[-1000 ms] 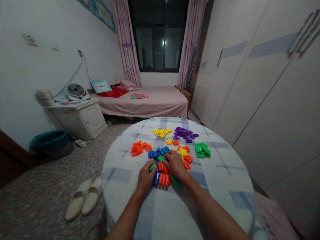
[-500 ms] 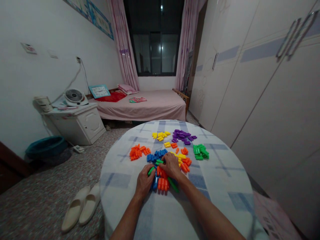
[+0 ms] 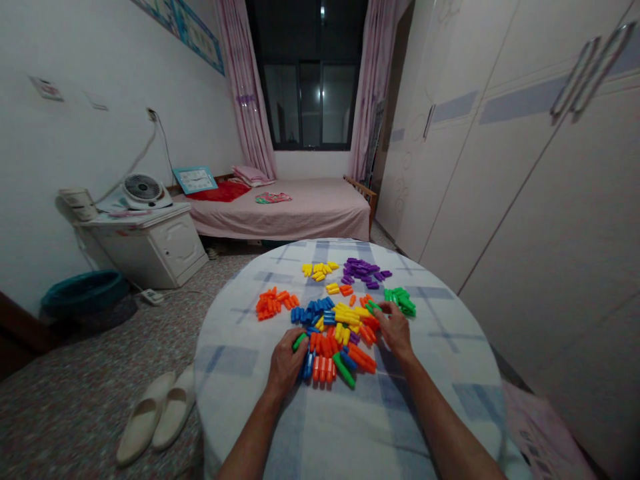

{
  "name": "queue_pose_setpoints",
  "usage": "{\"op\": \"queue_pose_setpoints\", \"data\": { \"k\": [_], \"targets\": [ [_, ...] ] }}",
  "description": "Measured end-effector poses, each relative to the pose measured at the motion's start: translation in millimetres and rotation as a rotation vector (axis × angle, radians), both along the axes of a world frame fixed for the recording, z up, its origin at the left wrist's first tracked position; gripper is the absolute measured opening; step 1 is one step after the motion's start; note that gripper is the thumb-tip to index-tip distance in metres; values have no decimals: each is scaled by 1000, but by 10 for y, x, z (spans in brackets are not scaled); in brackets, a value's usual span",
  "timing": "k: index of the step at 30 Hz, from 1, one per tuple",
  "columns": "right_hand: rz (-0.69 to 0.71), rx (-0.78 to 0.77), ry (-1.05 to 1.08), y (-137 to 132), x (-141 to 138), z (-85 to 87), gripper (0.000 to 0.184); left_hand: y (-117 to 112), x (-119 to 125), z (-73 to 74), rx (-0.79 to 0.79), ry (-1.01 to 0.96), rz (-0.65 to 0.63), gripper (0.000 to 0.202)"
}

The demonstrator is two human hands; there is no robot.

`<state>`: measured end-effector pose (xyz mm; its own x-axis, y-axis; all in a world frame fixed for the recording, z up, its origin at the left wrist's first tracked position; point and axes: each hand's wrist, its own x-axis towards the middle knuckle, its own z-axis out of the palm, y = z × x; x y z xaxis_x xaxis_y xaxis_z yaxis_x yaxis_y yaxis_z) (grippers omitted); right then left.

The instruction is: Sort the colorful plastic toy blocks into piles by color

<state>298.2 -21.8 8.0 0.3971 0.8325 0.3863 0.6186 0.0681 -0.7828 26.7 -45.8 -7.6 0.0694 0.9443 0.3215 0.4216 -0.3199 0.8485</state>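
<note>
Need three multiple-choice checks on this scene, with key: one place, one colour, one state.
1. Where are the white cloth slippers?
A. On the floor left of the round cloth-covered table
B. On the bed
C. On the bedside cabinet

2. What colour is the short plastic peg at the left hand?
A. Purple
B. Green
C. Yellow

3. How do the pink curtains hang at the dark window?
A. Drawn fully across it
B. Pulled to both sides
C. Taken down

1: A, they lie on the floor beside the table's edge.
2: B, the peg shows green by the fingers.
3: B, the panes show between the curtains.
</note>
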Motion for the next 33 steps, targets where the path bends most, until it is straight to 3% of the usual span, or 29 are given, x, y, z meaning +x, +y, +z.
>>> {"op": "queue_pose_setpoints", "data": {
  "k": [4,7,12,16,19,23,29,33],
  "targets": [
    [-213,-6,-122,-110,428,-191,30,2,-1,5,-7,19,8,26],
    [-247,35,-260,-166,465,-260,30,-6,-2,21,-7,25,4,27],
    [-25,102,-276,-253,111,-43,20,-17,-1,41,-6,45,4,27],
    [381,34,-290,-440,-263,216,12,-17,-4,36,-7,48,9,27],
    [637,-112,-378,-617,-466,256,16,-18,-6,37,-6,41,7,28],
    [648,-170,-526,-738,-591,129,43,-16,-3,39,-8,39,0,29],
    [601,-106,-375,-674,-592,24,14,-15,9,33,-1,3,6,28],
    [555,-93,-323,-658,-566,62,14,-18,11,40,-2,18,0,28]
  ]
}}
